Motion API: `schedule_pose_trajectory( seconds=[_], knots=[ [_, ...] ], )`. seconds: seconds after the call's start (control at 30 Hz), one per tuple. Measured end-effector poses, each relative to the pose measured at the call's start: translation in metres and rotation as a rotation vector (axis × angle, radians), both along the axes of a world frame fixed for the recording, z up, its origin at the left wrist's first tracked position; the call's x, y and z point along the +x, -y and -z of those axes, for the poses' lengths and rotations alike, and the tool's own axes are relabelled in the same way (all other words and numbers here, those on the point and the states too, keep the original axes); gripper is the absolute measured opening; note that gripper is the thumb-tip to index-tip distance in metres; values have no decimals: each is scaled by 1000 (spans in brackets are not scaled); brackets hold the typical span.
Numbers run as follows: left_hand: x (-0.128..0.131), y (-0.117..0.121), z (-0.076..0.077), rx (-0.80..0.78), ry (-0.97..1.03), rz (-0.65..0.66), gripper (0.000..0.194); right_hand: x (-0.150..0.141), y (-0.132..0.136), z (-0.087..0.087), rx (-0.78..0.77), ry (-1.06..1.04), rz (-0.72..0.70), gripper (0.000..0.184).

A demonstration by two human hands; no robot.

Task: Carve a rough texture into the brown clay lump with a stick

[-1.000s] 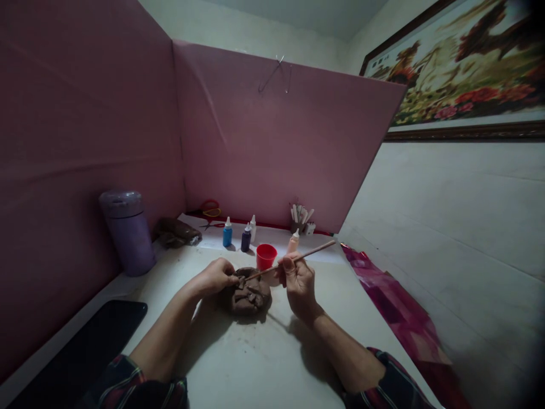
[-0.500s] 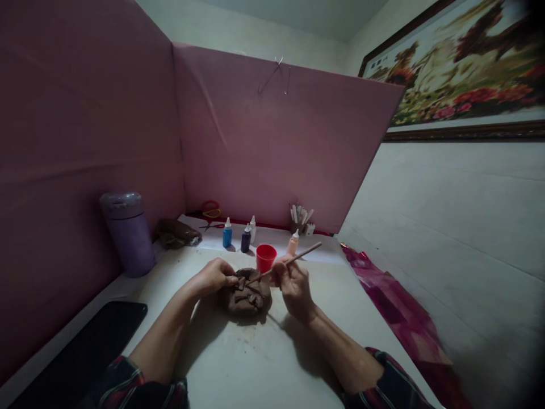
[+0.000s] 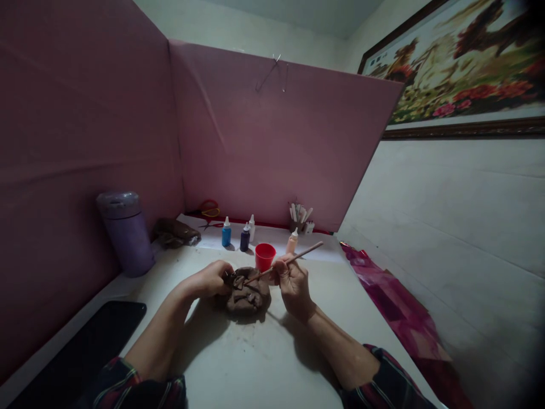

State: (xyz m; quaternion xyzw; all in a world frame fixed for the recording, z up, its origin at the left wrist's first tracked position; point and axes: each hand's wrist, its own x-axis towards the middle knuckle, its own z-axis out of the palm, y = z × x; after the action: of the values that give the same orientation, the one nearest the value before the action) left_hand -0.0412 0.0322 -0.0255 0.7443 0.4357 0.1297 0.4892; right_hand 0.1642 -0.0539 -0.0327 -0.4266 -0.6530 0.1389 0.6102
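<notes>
"While the pink panel (image 3: 272, 142) stands along the far edge, what does it back onto?"

"A pale surface (image 3: 255, 369). A flat black slab (image 3: 80, 355) lies by its left edge, on the near side, and a shiny magenta sheet (image 3: 394, 309) runs down its right edge."

"And towards the far left corner?"

"A purple tumbler (image 3: 130, 244) stands upright by the left edge, with a brown wrapped lump (image 3: 174, 233) just beside it, nearer the corner."

"Where is the clay?"

"The brown clay (image 3: 248, 307) sits on the surface, roughly midway between the left and right edges, its top grooved and uneven."

"How are the person's hands?"

"The left hand (image 3: 213, 278) is curled against the clay's left side, though whether its fingers pinch any of it cannot be told. The right hand (image 3: 293, 287) is closed in a pinch to the right of the clay."

"What comes smaller?"

"A red cup (image 3: 265, 257), just beyond the clay. Towards the far edge stand a blue bottle (image 3: 226, 234), a dark bottle (image 3: 244, 240) and a white bottle (image 3: 252, 228), with a peach bottle (image 3: 292, 244) farther right."

"And in that pinch?"

"A thin stick (image 3: 307, 250), slanting down leftwards, its low end at the clay's top."
</notes>
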Motion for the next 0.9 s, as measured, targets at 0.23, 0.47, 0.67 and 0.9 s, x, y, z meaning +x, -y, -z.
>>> schedule_pose_trajectory(
  seconds=[0.23,0.47,0.67,0.9],
  knots=[
    [-4,-8,8,-9,-3,-45,28,16,-8,-7,145,-283,169,22],
    [-3,-8,7,-59,51,-21,16,33,-41,-1,-51,-182,279,33],
    [-2,-9,12,-59,31,-43,14,25,-52,3,-151,-149,232,43],
    [-2,-8,9,-30,9,-38,12,30,-32,-18,-51,-401,272,38]
  ],
)
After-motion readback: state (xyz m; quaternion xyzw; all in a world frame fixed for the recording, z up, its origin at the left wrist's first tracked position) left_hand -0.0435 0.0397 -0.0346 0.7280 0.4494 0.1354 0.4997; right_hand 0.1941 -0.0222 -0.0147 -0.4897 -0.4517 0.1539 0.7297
